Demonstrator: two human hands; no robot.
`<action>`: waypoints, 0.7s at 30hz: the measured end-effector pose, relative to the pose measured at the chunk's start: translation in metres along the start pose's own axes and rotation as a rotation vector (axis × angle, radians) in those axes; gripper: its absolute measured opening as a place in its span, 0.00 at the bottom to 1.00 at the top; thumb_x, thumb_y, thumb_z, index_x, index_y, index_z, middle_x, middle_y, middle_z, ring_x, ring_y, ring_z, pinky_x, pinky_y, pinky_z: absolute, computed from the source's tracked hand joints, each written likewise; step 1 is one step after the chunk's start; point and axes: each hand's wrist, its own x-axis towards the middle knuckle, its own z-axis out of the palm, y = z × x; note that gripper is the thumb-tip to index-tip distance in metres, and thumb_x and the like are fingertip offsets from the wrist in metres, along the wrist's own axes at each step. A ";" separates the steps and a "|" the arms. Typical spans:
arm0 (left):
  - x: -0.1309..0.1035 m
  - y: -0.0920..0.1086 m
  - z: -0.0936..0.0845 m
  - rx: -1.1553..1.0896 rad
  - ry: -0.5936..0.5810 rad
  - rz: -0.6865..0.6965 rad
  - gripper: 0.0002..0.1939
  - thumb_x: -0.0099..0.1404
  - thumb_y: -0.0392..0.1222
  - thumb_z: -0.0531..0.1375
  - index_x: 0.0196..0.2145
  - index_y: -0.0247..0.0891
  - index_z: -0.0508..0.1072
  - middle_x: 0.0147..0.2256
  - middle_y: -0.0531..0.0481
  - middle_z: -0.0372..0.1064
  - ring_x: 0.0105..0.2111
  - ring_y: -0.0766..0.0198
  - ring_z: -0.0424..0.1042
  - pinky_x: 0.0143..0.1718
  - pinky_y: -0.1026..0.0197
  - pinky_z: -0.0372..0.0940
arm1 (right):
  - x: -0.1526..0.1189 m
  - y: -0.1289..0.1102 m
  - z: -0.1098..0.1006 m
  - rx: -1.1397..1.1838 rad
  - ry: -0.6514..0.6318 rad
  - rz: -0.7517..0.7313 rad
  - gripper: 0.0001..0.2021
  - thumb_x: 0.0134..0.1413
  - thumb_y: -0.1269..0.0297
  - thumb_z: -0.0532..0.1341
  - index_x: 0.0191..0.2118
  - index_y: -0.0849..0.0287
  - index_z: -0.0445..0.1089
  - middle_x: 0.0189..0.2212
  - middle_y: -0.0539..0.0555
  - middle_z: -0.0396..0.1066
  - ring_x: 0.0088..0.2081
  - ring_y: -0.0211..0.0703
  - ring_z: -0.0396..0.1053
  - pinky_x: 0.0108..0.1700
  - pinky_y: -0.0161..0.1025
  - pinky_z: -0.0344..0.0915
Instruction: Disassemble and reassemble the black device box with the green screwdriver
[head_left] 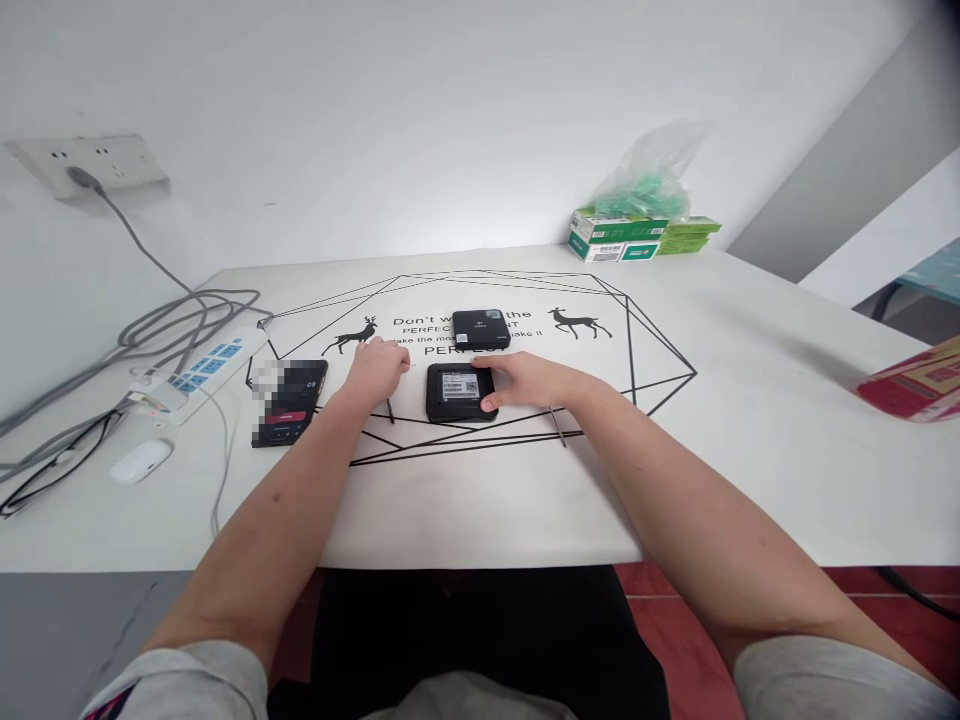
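Observation:
My right hand (pixel 529 380) grips the right side of a flat black box-shaped device (pixel 459 390), thumb at its near right corner and fingers at the far edge. A white printed label faces up on it. Just behind it lies a second black device (pixel 481 329) with small stickers. To the left, my left hand (pixel 379 368) rests low over the table with fingers curled together; what they hold, if anything, is too small to make out. Beside the left wrist a short dark stick (pixel 390 411) shows. A thin metal rod (pixel 558 427) lies by the right wrist, partly hidden.
A phone (pixel 292 403) lies left of my left forearm. Further left are a power strip (pixel 210 372), coiled grey cables (pixel 180 310), a white earbud case (pixel 141 461) and glasses (pixel 64 465). Green-and-white boxes (pixel 619 235) under a plastic bag (pixel 649 180) stand against the wall.

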 end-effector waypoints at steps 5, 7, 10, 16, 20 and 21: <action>-0.018 0.009 -0.020 -0.349 -0.075 0.170 0.10 0.74 0.44 0.57 0.41 0.41 0.79 0.47 0.44 0.79 0.51 0.49 0.74 0.52 0.49 0.68 | 0.001 0.001 0.001 -0.005 0.003 -0.009 0.38 0.54 0.50 0.74 0.70 0.52 0.70 0.67 0.60 0.74 0.66 0.66 0.73 0.66 0.59 0.70; -0.027 0.015 -0.028 -0.476 -0.169 0.327 0.11 0.74 0.47 0.57 0.40 0.43 0.78 0.47 0.46 0.78 0.50 0.50 0.73 0.53 0.49 0.68 | 0.001 0.000 0.001 -0.016 0.003 -0.009 0.38 0.54 0.50 0.74 0.69 0.52 0.71 0.66 0.60 0.74 0.66 0.66 0.73 0.66 0.59 0.71; -0.036 0.024 -0.032 -0.479 -0.190 0.413 0.12 0.73 0.46 0.56 0.35 0.42 0.75 0.45 0.45 0.76 0.49 0.51 0.73 0.54 0.48 0.67 | 0.000 -0.003 0.000 -0.021 0.005 -0.005 0.38 0.54 0.51 0.75 0.69 0.53 0.71 0.66 0.60 0.75 0.65 0.66 0.73 0.66 0.59 0.71; -0.039 0.032 -0.029 -0.468 -0.180 0.430 0.11 0.74 0.44 0.56 0.34 0.42 0.75 0.45 0.46 0.75 0.47 0.52 0.73 0.51 0.50 0.67 | 0.000 -0.004 0.000 -0.018 0.007 -0.005 0.37 0.53 0.51 0.75 0.68 0.52 0.72 0.66 0.60 0.75 0.66 0.68 0.73 0.66 0.61 0.70; -0.039 0.028 -0.031 -0.517 -0.176 0.468 0.10 0.71 0.44 0.60 0.34 0.43 0.80 0.46 0.46 0.78 0.49 0.52 0.74 0.53 0.50 0.69 | -0.001 -0.005 -0.001 0.000 -0.004 0.007 0.39 0.53 0.51 0.75 0.70 0.52 0.70 0.68 0.60 0.73 0.68 0.67 0.71 0.69 0.60 0.68; -0.039 0.025 -0.032 -0.534 -0.172 0.468 0.09 0.71 0.45 0.62 0.35 0.44 0.81 0.46 0.47 0.78 0.49 0.52 0.75 0.54 0.50 0.69 | -0.002 -0.005 -0.001 0.004 -0.009 0.012 0.40 0.53 0.51 0.75 0.71 0.53 0.69 0.69 0.60 0.72 0.69 0.67 0.70 0.70 0.60 0.68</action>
